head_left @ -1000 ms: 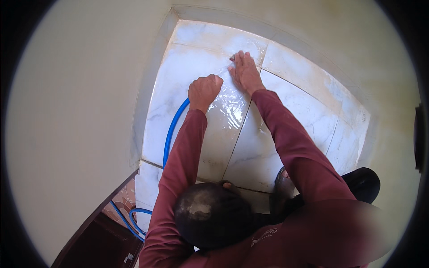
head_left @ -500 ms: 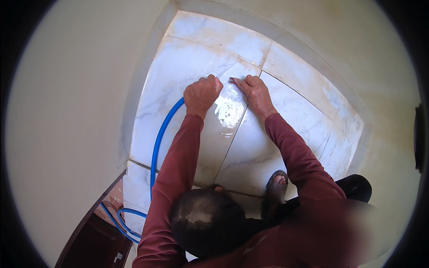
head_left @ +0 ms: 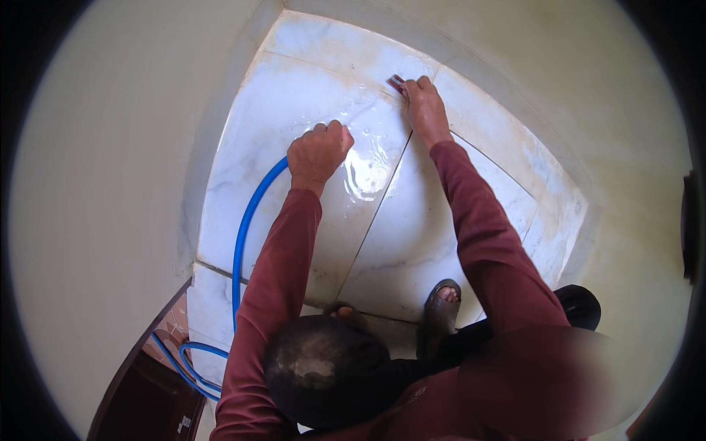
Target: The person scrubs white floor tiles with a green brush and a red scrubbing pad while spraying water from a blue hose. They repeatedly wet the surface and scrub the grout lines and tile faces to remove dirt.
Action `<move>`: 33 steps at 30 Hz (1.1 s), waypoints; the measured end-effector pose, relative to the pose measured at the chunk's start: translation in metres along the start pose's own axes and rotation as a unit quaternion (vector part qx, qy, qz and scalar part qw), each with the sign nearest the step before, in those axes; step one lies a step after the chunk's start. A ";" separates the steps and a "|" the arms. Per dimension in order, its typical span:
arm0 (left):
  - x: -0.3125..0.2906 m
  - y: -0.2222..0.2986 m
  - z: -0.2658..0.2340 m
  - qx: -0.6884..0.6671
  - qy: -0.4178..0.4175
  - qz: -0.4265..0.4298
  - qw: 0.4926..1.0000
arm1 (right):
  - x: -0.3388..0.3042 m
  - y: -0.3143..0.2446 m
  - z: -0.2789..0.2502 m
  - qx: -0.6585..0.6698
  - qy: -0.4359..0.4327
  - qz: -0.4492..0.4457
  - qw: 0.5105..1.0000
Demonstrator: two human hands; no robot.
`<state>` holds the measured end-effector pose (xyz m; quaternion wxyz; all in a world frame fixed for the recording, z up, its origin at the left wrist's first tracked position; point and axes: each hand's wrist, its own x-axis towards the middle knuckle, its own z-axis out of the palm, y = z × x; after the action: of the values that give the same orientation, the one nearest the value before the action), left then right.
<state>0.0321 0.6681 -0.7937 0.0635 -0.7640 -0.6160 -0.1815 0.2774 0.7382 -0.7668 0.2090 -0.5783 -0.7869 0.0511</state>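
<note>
My left hand (head_left: 318, 156) is closed around a blue hose (head_left: 248, 209), which curves down along my left forearm. Its end is hidden in my fist, and water spreads over the white marbled floor tiles (head_left: 287, 95) beside it. Farther out, my right hand (head_left: 426, 109) pinches a small flat dark-red piece with a greyish face (head_left: 396, 82), perhaps a scraper. That piece is held low at the joint between two tiles, and I cannot tell whether it touches the floor.
Pale walls enclose the floor at the left (head_left: 110, 162) and right (head_left: 632, 220). More hose loops over a doorway edge with a dark brown door (head_left: 143, 404) at lower left. My sandalled foot (head_left: 441, 312) and dark-clothed knee (head_left: 323, 360) are close below.
My right hand has moved farther away across the tiles with the small piece, which shows more now. My left hand has shifted slightly left, still closed on the hose.
</note>
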 end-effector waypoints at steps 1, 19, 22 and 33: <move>0.002 -0.002 -0.002 -0.001 0.000 -0.001 1.000 | -0.009 -0.008 0.004 0.005 -0.001 0.014 1.000; -0.008 -0.010 0.001 -0.003 0.015 0.010 1.000 | -0.002 0.043 -0.002 -0.015 -0.049 0.065 0.997; -0.008 -0.016 -0.002 0.004 0.008 -0.003 1.000 | -0.021 0.034 -0.002 0.023 -0.064 0.042 0.997; -0.003 -0.012 -0.007 -0.006 0.009 0.001 1.000 | 0.009 0.065 -0.004 0.024 -0.019 0.059 0.998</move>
<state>0.0190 0.6657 -0.7903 0.0648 -0.7632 -0.6135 -0.1920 0.3346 0.7672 -0.7815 0.2049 -0.6177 -0.7535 0.0933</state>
